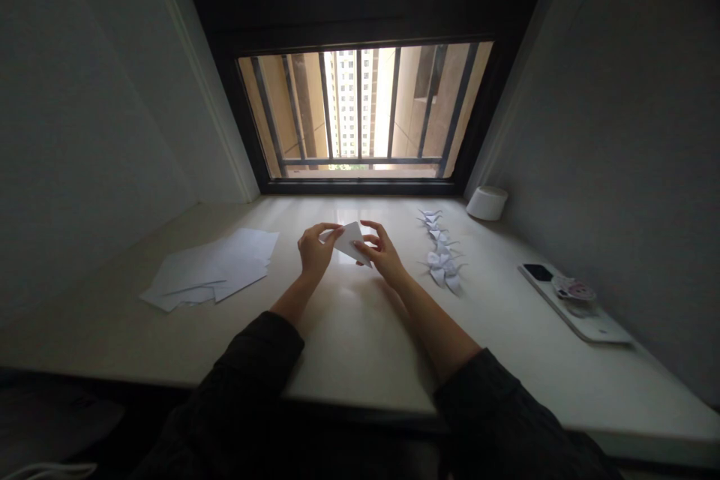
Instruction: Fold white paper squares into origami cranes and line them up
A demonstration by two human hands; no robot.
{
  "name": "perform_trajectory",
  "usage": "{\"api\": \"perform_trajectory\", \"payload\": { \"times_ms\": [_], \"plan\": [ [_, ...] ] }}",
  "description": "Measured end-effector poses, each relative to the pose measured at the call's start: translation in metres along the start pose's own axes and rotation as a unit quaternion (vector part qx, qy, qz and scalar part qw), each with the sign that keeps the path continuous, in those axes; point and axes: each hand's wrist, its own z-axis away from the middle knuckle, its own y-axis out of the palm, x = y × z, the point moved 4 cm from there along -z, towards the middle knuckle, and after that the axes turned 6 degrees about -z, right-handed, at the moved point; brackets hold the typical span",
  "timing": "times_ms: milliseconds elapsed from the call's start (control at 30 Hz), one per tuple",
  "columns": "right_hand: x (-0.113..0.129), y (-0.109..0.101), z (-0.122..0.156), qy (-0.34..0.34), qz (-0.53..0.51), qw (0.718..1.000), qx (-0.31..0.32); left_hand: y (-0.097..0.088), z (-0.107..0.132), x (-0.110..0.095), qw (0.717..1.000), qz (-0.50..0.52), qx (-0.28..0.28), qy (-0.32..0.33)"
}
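A small folded piece of white paper [352, 238] is held up between my two hands, above the middle of the pale sill. My left hand [317, 247] pinches its left side between thumb and fingers. At its right side my right hand [383, 251] grips the paper with the thumb in front and fingers behind, the index finger raised near the top corner. To the right of my hands stands a row of several folded paper cranes [442, 247]. Sheets of white paper [219, 266] lie overlapping in a loose pile to the left.
On the right of the sill [360, 345] lies a phone [585, 326] with a round grip on its back. A white round object [487, 203] sits by the right wall. Behind is a dark-framed window [360, 186] with bars outside.
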Motion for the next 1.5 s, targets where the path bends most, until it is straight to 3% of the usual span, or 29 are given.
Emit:
{"api": "perform_trajectory", "payload": {
  "times_ms": [300,633,933,1133,1267,1367,1500],
  "plan": [
    [0.002,0.001,0.002,0.013,-0.001,1.000,0.002,0.003,0.000,0.003,0.999,0.044,0.013,0.002],
    [-0.011,-0.012,-0.008,0.012,0.044,0.997,-0.069,0.003,0.000,-0.002,0.998,0.055,0.018,0.026],
    [0.004,-0.007,0.000,-0.014,-0.009,1.000,-0.020,0.004,-0.002,-0.001,0.994,0.103,0.031,0.030],
    [-0.002,-0.005,-0.001,0.032,-0.032,0.999,0.025,0.003,-0.006,0.000,0.996,0.070,0.016,0.053],
    [-0.013,-0.009,-0.005,0.048,-0.032,0.998,0.034,-0.001,-0.008,-0.004,0.995,0.062,0.009,0.081],
    [-0.014,-0.013,-0.007,0.040,-0.022,0.999,0.012,-0.009,-0.007,-0.015,0.992,-0.001,0.009,0.127],
    [-0.012,-0.017,-0.006,0.018,0.039,0.998,-0.038,-0.017,-0.001,-0.034,0.967,-0.108,0.072,0.221]
  ]
}}
